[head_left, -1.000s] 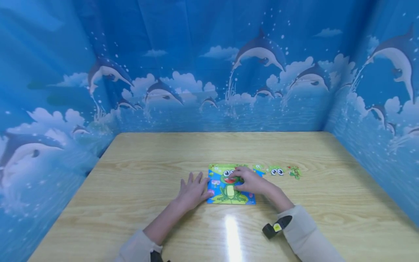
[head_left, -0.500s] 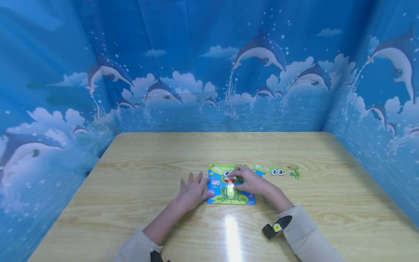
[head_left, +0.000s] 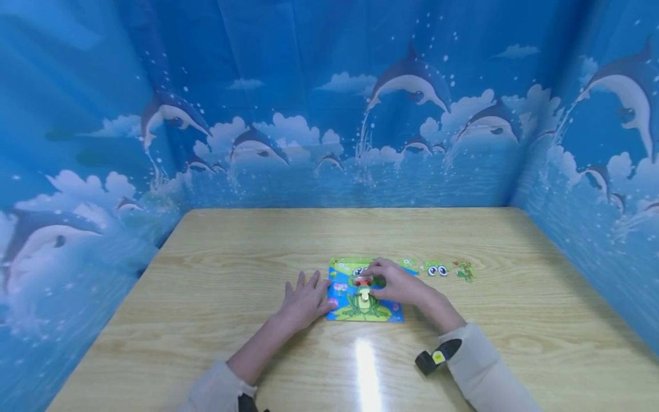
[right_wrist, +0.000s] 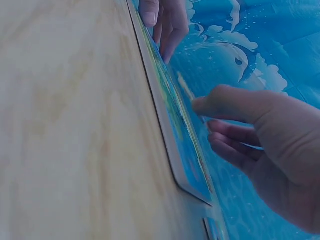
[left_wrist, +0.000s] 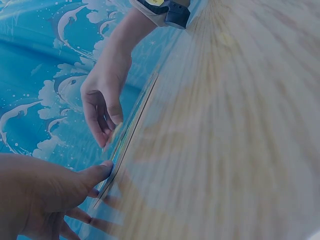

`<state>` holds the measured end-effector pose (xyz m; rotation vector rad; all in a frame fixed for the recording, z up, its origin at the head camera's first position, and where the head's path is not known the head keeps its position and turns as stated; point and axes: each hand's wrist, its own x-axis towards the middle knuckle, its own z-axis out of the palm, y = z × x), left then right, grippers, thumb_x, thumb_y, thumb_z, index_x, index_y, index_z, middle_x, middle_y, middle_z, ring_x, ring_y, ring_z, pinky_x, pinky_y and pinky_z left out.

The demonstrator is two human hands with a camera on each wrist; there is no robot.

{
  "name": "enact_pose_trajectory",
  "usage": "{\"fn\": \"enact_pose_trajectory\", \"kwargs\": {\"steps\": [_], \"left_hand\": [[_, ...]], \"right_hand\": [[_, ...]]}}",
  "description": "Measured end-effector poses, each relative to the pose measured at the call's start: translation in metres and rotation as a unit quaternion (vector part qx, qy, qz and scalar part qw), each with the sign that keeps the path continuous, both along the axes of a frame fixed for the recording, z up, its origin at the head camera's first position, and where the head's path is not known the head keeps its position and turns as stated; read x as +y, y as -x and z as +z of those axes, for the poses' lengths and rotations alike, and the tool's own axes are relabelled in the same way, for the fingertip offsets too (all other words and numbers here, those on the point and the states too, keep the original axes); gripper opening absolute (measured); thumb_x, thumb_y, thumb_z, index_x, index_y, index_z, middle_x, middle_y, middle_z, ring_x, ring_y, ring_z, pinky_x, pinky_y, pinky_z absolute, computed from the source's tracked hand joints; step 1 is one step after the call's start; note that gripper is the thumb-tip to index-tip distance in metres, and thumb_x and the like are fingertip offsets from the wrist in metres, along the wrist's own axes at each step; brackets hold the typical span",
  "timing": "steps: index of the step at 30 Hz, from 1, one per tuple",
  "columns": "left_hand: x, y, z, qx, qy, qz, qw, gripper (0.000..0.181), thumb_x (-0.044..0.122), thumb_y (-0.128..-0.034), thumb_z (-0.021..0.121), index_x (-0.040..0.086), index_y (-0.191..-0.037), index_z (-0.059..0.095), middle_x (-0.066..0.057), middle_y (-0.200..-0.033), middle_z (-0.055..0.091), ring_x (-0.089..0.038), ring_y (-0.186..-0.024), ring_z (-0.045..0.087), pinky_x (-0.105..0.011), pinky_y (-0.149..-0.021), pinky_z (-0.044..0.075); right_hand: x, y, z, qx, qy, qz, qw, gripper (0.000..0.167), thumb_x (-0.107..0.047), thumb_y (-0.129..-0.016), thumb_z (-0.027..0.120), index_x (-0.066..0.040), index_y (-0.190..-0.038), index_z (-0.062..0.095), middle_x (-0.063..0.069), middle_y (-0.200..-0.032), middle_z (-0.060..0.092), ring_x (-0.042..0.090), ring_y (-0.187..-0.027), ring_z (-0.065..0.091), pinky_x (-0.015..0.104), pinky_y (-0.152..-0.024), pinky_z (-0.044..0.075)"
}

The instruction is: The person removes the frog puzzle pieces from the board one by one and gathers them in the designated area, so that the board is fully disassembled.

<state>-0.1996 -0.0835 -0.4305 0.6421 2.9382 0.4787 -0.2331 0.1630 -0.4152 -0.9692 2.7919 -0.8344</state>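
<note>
1. Blue curtains [head_left: 309, 86] printed with dolphins and clouds stand behind and beside a wood-grain table [head_left: 247, 246], where a strip of light reflects near the front.
2. On the table lies a flat frog puzzle board [head_left: 338, 306], between the person's two hands.
3. Its left edge meets the left hand [head_left: 304, 302], whose fingers are spread, the thumb touching the board's rim; this hand grips nothing.
4. Over the board's right half, the right hand [head_left: 395, 283] pinches a thin piece [right_wrist: 185, 86], with thumb and fingers closed down to little more than its thickness.
5. That piece sits at the fingertips, tilted and raised off the board, near the frog's mouth and belly.
6. Just beyond the right hand, three loose pieces lie in a row: a blue-and-green one [head_left: 409, 265], a pair of eyes [head_left: 437, 270] and a green-and-red one [head_left: 465, 272].
7. Dark bands cross both pale sleeves [head_left: 489, 366].
</note>
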Motion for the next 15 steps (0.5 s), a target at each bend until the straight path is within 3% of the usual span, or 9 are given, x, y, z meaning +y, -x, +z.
{"fn": "enact_pose_trajectory", "kwargs": {"steps": [11, 15], "left_hand": [[0.001, 0.000, 0.000, 0.001, 0.003, 0.001, 1.0000, 0.062, 0.051, -0.0883, 0.050, 0.012, -0.137, 0.043, -0.023, -0.144, 0.026, -0.052, -0.127, 0.015, -0.070, -0.095, 0.013], [0.000, 0.000, 0.000, 0.004, 0.000, 0.003, 1.0000, 0.061, 0.050, -0.0884, 0.051, 0.011, -0.136, 0.044, -0.023, -0.143, 0.027, -0.053, -0.127, 0.015, -0.071, -0.094, 0.013]], "right_hand": [[0.020, -0.003, 0.012, -0.001, 0.016, -0.005, 0.9999, 0.039, -0.014, -0.079, 0.070, -0.009, -0.117, 0.062, 0.009, -0.116, 0.051, 0.029, -0.105, 0.051, 0.042, -0.083, 0.047], [0.032, -0.005, 0.014, 0.004, 0.021, -0.009, 0.9997, 0.038, -0.012, -0.079, 0.069, -0.008, -0.116, 0.063, 0.008, -0.114, 0.052, 0.027, -0.101, 0.051, 0.039, -0.077, 0.048]]}}
